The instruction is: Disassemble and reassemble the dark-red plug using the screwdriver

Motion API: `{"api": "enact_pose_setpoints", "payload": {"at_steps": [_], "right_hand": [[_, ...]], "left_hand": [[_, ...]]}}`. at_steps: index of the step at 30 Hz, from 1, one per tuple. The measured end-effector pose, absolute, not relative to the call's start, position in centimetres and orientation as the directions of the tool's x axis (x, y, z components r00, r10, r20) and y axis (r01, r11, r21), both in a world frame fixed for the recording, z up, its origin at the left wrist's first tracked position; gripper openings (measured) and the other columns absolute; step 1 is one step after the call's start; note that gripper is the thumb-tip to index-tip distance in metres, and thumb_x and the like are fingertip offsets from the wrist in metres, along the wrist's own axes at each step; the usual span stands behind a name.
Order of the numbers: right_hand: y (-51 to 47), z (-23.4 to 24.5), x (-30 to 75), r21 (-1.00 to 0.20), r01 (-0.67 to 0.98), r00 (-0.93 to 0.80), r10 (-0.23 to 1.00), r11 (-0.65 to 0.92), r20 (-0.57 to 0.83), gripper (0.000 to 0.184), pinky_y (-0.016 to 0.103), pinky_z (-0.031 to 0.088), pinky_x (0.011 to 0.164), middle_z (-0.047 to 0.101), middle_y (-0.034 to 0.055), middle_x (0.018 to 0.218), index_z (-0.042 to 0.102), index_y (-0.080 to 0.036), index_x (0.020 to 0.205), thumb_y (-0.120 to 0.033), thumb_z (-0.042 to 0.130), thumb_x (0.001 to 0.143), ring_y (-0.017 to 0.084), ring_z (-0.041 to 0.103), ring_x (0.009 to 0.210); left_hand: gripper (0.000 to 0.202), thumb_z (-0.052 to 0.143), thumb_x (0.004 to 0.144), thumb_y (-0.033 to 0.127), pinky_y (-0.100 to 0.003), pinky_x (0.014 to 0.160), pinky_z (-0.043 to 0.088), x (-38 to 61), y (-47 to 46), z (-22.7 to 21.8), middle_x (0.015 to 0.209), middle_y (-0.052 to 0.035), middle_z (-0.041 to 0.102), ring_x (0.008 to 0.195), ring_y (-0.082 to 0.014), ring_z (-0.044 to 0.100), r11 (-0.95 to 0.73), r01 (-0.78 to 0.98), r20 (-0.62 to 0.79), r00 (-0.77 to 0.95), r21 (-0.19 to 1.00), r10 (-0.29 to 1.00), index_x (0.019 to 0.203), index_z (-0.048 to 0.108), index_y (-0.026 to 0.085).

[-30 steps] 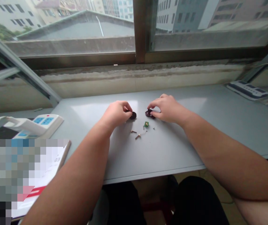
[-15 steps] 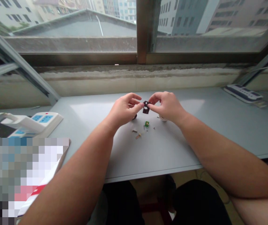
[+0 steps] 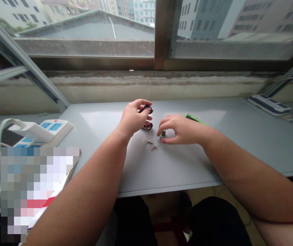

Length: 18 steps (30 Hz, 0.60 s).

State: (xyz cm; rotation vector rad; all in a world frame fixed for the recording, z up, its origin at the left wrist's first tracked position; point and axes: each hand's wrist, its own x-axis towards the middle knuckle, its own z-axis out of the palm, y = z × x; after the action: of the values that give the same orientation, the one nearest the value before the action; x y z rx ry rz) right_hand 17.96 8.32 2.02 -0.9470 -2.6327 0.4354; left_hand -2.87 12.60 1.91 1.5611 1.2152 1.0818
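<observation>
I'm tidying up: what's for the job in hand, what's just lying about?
Likely job:
dark piece in left hand
dark round piece below it
green part near right hand
two small slim pieces
black-green object, perhaps

Likely lying about:
white power strip
partly blurred booklet
flat device, far right

A small square green part [image 3: 163,133] rests partly hidden. A thin metallic piece [image 3: 161,139] is just beside its near-left corner. A black, ring-like part [image 3: 150,108] is held raised and tilted, beyond and left of the green part. A dark, glossy round piece [image 3: 148,127] lies left of it, partly covered. Two slim brownish pieces, one [image 3: 149,142] and another [image 3: 154,148], lie apart, nearer and left of it.
</observation>
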Motion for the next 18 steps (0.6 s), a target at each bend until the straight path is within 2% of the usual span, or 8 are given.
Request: {"api": "enact_pose_setpoints", "payload": {"at_steps": [2,8,14,18], "right_hand": [[8.2,1.7,17.6,-0.356,0.574,-0.755,0.645,0.738,0.119,0.017,0.038,0.043,0.098,0.080,0.0040,0.103,0.081,-0.024,0.103,-0.028,0.073,0.089,0.024,0.063,0.098],[8.8,0.9,17.2,-0.327,0.609,-0.736,0.668,0.723,0.108,0.018,0.038,0.040,0.096,0.080,0.0023,0.102,0.081,-0.025,0.096,-0.016,0.070,0.086,0.024,0.063,0.101],[8.8,0.7,16.9,-0.266,0.637,-0.728,0.678,0.724,0.101,0.014,0.041,0.036,0.097,0.080,0.0034,0.102,0.080,-0.024,0.091,-0.019,0.067,0.093,0.027,0.061,0.109],[8.6,0.6,16.9,-0.203,0.630,-0.735,0.660,0.750,0.156,0.012,0.045,0.035,0.099,0.079,0.0065,0.106,0.078,-0.022,0.093,-0.020,0.066,0.094,0.031,0.060,0.117]], "left_hand": [[0.022,0.066,0.091,0.016,-0.023,0.055,0.057,-2.8,12.6,1.8,0.093,-0.0061,0.068,0.064,-0.0132,0.071,-0.157,0.232,0.126,0.143,0.960,0.982,0.112,0.074,0.016],[0.025,0.067,0.089,0.013,-0.021,0.054,0.052,-2.7,12.6,1.7,0.080,-0.0028,0.068,0.058,-0.0104,0.064,-0.151,0.233,0.120,0.143,0.961,0.982,0.113,0.074,0.016],[0.021,0.071,0.087,0.015,-0.021,0.054,0.049,-2.6,12.6,1.8,0.076,-0.0026,0.070,0.056,-0.0094,0.058,-0.119,0.189,0.088,0.166,0.975,0.982,0.108,0.070,0.016],[0.019,0.073,0.086,0.017,-0.023,0.063,0.055,-2.5,12.5,1.8,0.082,-0.0046,0.073,0.067,-0.0117,0.066,-0.107,0.151,0.078,0.183,0.983,0.980,0.105,0.072,0.015]]}}
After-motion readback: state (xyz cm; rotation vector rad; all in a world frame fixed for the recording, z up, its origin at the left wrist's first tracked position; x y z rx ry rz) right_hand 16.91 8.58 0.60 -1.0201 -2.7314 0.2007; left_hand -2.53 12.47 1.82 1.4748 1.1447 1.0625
